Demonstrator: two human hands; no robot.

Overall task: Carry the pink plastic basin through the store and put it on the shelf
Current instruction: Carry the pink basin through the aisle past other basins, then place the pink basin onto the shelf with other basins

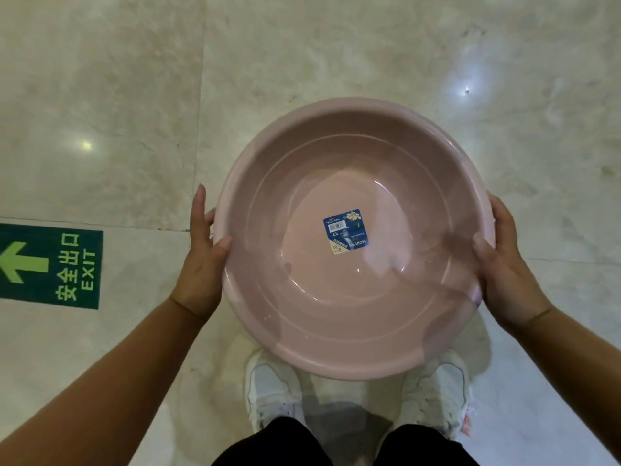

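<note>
Both hands, left (201, 264) and right (504, 267), clamped on opposite rims of the pink basin (356, 324), thumbs inside.

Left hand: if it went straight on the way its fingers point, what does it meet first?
Nothing nearby, it seems. The left hand grips the pink basin rim, fingers pointing ahead over bare floor; depth unclear.

You hold a pink plastic basin (356, 297) that looks smooth and shiny, with a glossy paper sticker (345, 231) stuck flat inside it. The floor (302, 55) under you is pale stone tile, polished so it shines back the lights. Your white shoes (274, 388) look soft and matt.
</note>
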